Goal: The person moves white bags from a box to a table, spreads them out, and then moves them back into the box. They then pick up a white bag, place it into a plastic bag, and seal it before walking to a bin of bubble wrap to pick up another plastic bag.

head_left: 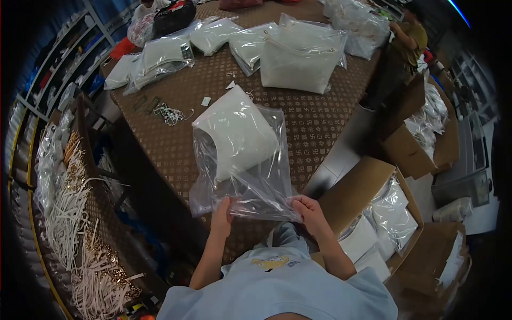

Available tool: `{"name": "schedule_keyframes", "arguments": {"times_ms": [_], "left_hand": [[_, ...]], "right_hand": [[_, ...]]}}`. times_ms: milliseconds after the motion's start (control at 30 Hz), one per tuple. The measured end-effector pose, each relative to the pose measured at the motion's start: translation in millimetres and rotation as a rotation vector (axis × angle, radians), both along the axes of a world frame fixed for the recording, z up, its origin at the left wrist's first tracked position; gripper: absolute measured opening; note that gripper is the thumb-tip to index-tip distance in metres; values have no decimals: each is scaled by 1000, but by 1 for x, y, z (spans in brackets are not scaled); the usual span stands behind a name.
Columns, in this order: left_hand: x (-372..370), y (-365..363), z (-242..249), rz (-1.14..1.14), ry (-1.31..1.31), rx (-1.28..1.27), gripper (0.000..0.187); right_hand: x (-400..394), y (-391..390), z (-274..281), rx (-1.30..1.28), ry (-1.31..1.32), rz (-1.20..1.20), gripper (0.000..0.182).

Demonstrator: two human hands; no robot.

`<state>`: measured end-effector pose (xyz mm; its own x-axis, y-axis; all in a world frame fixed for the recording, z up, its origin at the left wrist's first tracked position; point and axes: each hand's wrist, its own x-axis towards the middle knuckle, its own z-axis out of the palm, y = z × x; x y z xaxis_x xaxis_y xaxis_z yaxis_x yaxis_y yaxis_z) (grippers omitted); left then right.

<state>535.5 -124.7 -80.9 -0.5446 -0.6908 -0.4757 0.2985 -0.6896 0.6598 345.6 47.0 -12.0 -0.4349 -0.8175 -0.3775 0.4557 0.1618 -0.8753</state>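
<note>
A white bag point(240, 133) with a curved top edge lies inside a clear plastic bag point(250, 200) on the brown patterned table point(314, 128). The near end of the plastic extends past the white bag towards me. My left hand point(223, 210) grips this end at its left side, fingers closed on the film. At the right corner, my right hand point(306, 207) pinches the plastic between thumb and fingers. Beyond the white bag lie a small white tag point(206, 101) and a bundle of white cords point(173, 114).
Several plastic-wrapped white bags point(162, 58) line the far table, with a larger white bag point(298, 61) among them. Open cardboard boxes point(352, 197) of wrapped goods stand at right. White straps point(69, 213) hang at left. A person point(410, 40) stands at the far right.
</note>
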Motion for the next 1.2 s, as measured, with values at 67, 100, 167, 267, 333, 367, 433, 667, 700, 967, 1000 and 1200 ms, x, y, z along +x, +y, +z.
{"name": "schedule_keyframes", "arguments": {"times_ms": [67,100,167,267,333,367,433,667,700,967,1000,1200], "left_hand": [[20,21,12,-248,-145,45,25],[31,26,13,-272,-147,46,25],[35,23,21,-226,-176,-100,25],[43,11,72,-58,-271,-833,28],[47,7,107,63,-98,-1030,29],[47,6,120,64,15,-1056,30],[36,13,139,-7,267,-1073,31],[-55,132,137,-797,829,-689,36],[-61,159,134,-920,879,-605,37],[-69,433,125,-1594,1168,-14,44],[-67,466,127,-1645,1193,49,45],[-59,607,148,-1877,1295,368,50]], "right_hand": [[17,28,-8,-32,-126,-120,18],[22,40,-15,54,-38,-11,18],[29,53,-15,134,72,62,18],[56,75,-19,198,-76,287,22],[75,85,-18,151,-109,212,24],[79,88,-16,90,-120,168,26],[80,102,-5,93,-93,13,32],[107,236,-21,15,-116,-695,40],[118,262,-30,22,-75,-814,40],[208,503,-31,86,136,-1309,42],[219,529,-28,110,187,-1397,43],[271,704,-37,226,288,-1687,59]]}}
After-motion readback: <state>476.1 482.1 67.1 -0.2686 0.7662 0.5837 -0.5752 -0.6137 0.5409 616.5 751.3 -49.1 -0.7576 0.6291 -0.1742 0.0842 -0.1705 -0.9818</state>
